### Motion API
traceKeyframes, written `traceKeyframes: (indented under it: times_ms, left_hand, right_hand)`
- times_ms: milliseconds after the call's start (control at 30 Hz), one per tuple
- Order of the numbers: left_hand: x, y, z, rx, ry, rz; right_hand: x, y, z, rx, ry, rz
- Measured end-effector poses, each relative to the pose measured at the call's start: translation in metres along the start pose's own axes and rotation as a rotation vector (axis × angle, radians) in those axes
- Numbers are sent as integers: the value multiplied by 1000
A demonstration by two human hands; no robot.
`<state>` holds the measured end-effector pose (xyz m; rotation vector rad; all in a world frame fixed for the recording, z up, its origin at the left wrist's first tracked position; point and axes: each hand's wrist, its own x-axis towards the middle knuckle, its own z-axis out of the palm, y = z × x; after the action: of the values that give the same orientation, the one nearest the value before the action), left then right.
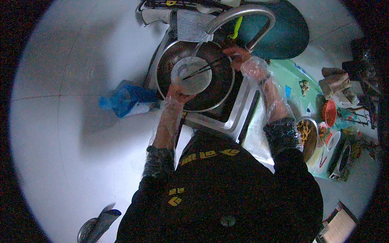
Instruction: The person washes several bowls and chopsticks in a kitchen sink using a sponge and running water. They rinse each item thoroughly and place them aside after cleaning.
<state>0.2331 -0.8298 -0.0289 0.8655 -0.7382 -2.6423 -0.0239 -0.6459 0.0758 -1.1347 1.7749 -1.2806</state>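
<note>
A dark wok (217,91) sits in the metal sink (231,123) before me. Over it, my left hand (177,93) grips a translucent round bowl (194,83) by its near rim. Water from the curved faucet (243,10) runs down into the bowl. Between the fingers of my right hand (240,59) are dark chopsticks (200,71), whose tips reach into the bowl. That hand is beside the faucet's base. Clear plastic sleeves cover both forearms. What lies inside the bowl is too blurred to tell.
A blue plastic bottle (127,98) is left of the sink. Behind the wok hangs a grey mesh cloth (193,25), with a large teal round board (285,33) at back right. On the green counter (282,70) stand a pan of food (305,133) and a red bowl (329,113).
</note>
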Motion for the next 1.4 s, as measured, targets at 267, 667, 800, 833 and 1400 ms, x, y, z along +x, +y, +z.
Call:
traceKeyframes:
  times_ms: [267, 667, 800, 833, 1400]
  left_hand:
    - [-6, 2, 0, 127, -28, 78]
    - [-21, -8, -9, 462, -187, 351]
    - [-22, -6, -6, 555, -136, 227]
    - [-20, -6, -6, 610, -137, 223]
    - [-20, 12, 12, 696, 279, 454]
  right_hand:
    - [29, 68, -22, -17, 183, 63]
    - [-33, -3, 70, 524, 331, 196]
    - [-20, -32, 75, -29, 185, -33]
    - [-17, -38, 74, -10, 153, -28]
    - [-43, -52, 62, -70, 425, 140]
